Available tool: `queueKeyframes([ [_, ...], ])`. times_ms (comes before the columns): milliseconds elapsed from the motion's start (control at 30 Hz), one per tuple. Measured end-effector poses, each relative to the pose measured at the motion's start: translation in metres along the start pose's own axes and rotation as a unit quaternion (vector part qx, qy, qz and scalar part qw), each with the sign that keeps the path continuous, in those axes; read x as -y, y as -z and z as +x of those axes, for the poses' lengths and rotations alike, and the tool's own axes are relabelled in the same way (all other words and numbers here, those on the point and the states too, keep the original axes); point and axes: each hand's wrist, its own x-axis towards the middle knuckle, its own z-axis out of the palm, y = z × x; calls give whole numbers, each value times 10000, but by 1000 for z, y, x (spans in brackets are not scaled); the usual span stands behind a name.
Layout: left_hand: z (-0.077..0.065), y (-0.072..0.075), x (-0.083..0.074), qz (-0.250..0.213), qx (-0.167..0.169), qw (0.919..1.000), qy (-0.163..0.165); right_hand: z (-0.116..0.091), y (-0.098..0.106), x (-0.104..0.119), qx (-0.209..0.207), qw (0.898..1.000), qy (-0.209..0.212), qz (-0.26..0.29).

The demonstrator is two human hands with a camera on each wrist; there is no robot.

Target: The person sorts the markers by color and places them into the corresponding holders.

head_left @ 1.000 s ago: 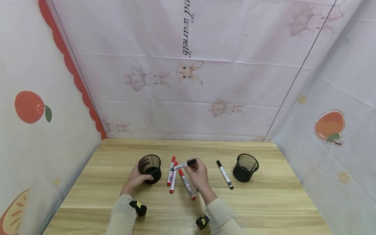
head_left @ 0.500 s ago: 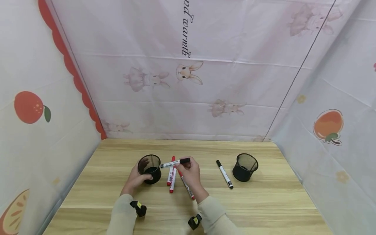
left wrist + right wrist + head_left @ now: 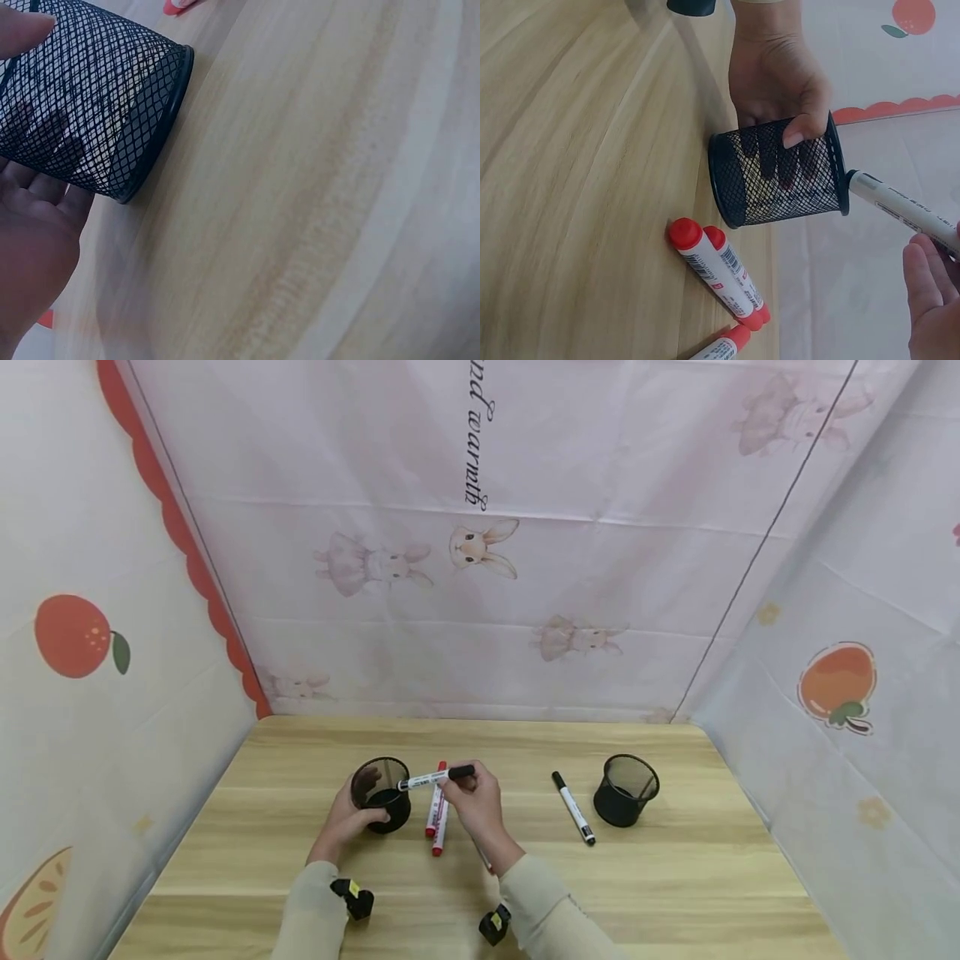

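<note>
My left hand (image 3: pixel 347 817) grips a black mesh pen cup (image 3: pixel 780 176) from its left side, thumb in front and fingers behind the mesh. The cup stands upright on the table. My right hand (image 3: pixel 476 802) pinches a white marker with a black cap (image 3: pixel 435 777) near its cap. That marker is held above the table, its far end right at the cup's rim in the right wrist view. Below it lie two red-capped markers (image 3: pixel 718 281) side by side. A third red-capped marker (image 3: pixel 724 345) is mostly hidden under my right hand in the head view.
A second black mesh pen cup (image 3: pixel 626 792) stands at the right of the wooden table (image 3: pixel 697 868). Left of that cup lies another black-capped marker (image 3: pixel 573 808). Printed cloth walls (image 3: pixel 480 677) close off the back and both sides.
The right hand has moved left with the black-capped marker, bringing its end from over the red markers to the left cup's rim. The left hand keeps its grip on the cup.
</note>
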Motion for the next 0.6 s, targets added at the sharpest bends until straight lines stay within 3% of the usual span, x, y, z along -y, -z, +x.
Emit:
queueKeyframes([
  [167,-2,0,0,-94,5,9999,80,1,-3,-3,226,9994,249,-113],
  [433,-2,2,1,-179,170,9997,39,-1,-10,-12,606,9927,686,-788],
  [600,-6,1,-13,-433,305,9986,23,-2,-17,-11,662,9892,723,-1092],
])
